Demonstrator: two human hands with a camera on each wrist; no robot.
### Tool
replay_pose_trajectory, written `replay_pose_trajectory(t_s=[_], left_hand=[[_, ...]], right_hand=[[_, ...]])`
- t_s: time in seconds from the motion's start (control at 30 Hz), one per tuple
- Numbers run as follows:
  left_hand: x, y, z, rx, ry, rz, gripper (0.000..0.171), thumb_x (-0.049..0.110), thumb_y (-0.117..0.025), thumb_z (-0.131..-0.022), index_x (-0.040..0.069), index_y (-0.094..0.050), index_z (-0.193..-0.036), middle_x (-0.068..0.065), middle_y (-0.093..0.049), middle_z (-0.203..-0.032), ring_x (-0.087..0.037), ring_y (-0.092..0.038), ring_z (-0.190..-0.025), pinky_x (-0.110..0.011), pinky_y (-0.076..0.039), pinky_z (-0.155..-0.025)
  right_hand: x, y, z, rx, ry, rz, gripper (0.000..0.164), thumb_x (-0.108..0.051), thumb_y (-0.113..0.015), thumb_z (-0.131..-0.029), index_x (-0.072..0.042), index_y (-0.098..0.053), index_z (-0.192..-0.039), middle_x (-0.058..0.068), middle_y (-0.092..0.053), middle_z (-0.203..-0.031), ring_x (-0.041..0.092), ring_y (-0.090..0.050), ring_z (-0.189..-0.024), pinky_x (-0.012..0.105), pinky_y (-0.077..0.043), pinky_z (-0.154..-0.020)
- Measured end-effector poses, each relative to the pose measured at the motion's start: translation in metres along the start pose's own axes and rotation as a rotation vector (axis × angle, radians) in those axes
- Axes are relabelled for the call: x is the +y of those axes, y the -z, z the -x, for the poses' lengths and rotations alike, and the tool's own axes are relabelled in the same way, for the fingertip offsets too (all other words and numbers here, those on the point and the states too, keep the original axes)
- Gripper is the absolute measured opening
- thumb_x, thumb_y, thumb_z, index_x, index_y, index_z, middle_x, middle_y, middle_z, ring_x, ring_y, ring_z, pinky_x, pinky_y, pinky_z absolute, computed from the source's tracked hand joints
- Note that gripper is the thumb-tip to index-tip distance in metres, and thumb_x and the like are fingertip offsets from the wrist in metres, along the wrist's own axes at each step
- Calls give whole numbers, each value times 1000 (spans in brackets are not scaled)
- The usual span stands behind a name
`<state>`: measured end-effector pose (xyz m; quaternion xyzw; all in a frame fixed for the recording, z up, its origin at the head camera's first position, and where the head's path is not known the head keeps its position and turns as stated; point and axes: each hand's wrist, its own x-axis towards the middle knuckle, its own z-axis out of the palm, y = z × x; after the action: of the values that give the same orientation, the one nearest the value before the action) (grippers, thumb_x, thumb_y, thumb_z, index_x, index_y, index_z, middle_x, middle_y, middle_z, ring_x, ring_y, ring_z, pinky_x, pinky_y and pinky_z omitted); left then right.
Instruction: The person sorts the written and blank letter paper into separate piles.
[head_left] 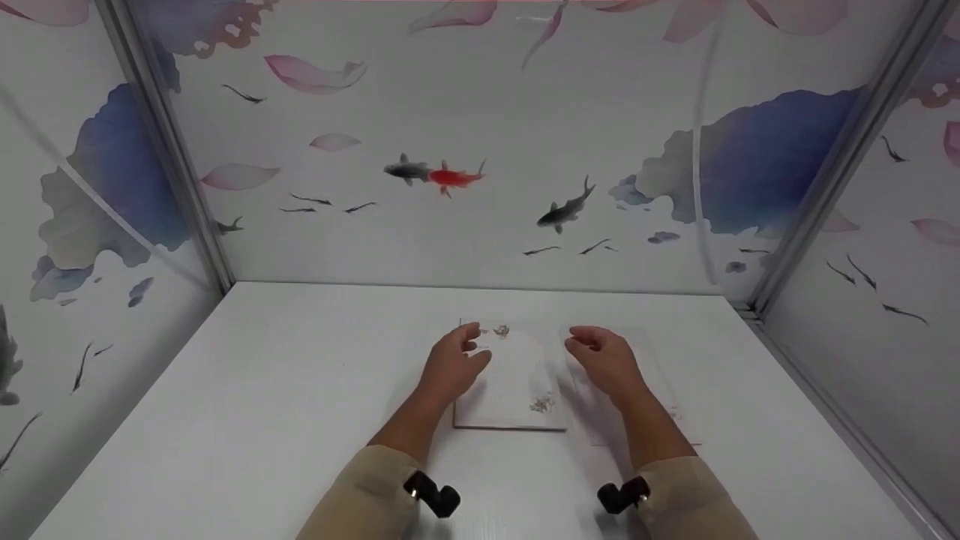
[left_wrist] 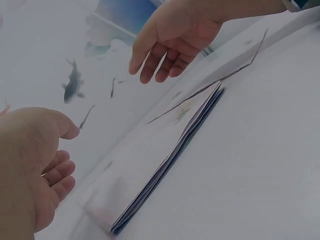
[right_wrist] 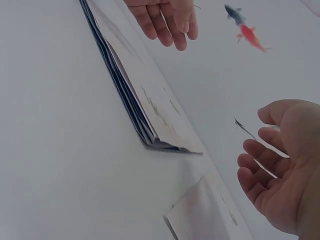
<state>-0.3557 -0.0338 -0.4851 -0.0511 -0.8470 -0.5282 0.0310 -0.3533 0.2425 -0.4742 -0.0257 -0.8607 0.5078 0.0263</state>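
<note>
My left hand (head_left: 452, 366) hovers over the left side of a thin stack of pale paper sheets (head_left: 510, 379) with small brownish floral prints at two corners. Its fingers are loosely bent around nothing. To the right, my right hand (head_left: 606, 361) hangs above a single pale sheet (head_left: 654, 365), also with relaxed fingers and nothing in them. In the right wrist view the stack (right_wrist: 125, 80) shows several dark-edged layers, slightly fanned at one corner. The lone sheet (right_wrist: 197, 212) lies beside it, partly under my forearm's shadow; in the head view my right hand and forearm hide part of it.
Both papers lie on a white tabletop (head_left: 300, 390). White panels (head_left: 480, 240) printed with fish and petals close off the back and both sides, with metal posts (head_left: 161, 142) at the corners. Black camera mounts (head_left: 433, 495) sit on both sleeves.
</note>
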Motion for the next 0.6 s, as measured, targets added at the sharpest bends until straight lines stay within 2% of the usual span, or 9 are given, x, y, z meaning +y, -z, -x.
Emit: replay_pose_trajectory(t_s=[0.13,0.27,0.43,0.6], left_hand=[[-9,20,-2,52,31,-5,59,28,-72,-101,16,-54,-156,-4,-62,-154,-26,-60,-142,-47,-53,-117],[-16,31,-2,82,60,-19,60,29,-73,-101,16,-54,-157,-4,-62,-155,-27,-59,-143,-48,-52,-118],[-19,32,-3,54,76,-26,61,30,-73,-101,16,-53,-157,-6,-61,-156,-28,-57,-145,-49,-52,-118],[-22,29,-1,-9,119,-50,68,35,-73,-100,18,-47,-161,-5,-54,-163,-31,-51,-152,-53,-47,-122]], right_hand=[[-8,-10,-1,-25,9,-25,52,-43,-67,-105,-16,-61,-150,10,-64,-148,32,-59,-139,49,-54,-113],[-11,-19,-2,-31,22,-32,50,-43,-68,-104,-19,-63,-148,9,-63,-150,31,-59,-141,49,-53,-114],[-9,-23,-1,-34,31,-1,52,-40,-70,-104,-16,-62,-149,10,-64,-150,31,-60,-140,50,-54,-114],[-4,-26,3,-72,26,33,59,-41,-71,-103,-15,-57,-154,13,-58,-158,34,-54,-148,54,-51,-118]])
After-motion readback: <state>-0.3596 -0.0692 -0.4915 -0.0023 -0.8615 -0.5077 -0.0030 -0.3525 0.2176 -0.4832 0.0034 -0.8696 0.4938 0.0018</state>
